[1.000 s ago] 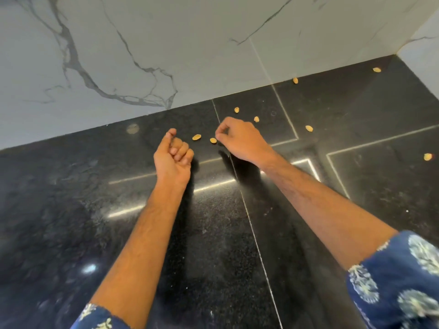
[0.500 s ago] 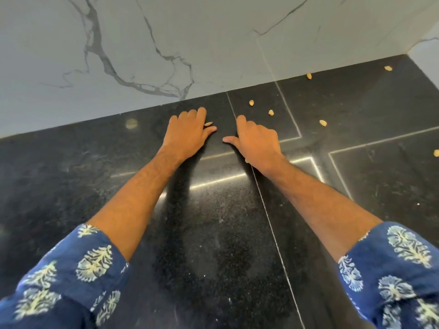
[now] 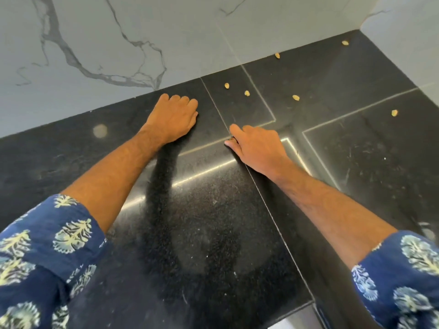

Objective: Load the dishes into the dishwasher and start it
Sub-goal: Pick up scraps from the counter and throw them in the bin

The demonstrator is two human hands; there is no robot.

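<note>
Worktop (image 3: 356, 162): black polished stone with thin pale seams, meeting a marbled wall.
Seeds (image 3: 247, 93): 6 small tan ones scattered over the far right part, apart from one another.
Hands: both rest on it.

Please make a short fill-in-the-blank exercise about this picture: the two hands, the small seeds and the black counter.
1. Both hands lie on a counter whose colour is ____.
2. The number of loose pale seeds lying beyond the hands is ____.
3. The wall behind the counter is white with grey ____.
4. Both sleeves are ____ with a pale leaf print.

Missing words: black; six; veins; blue
</note>
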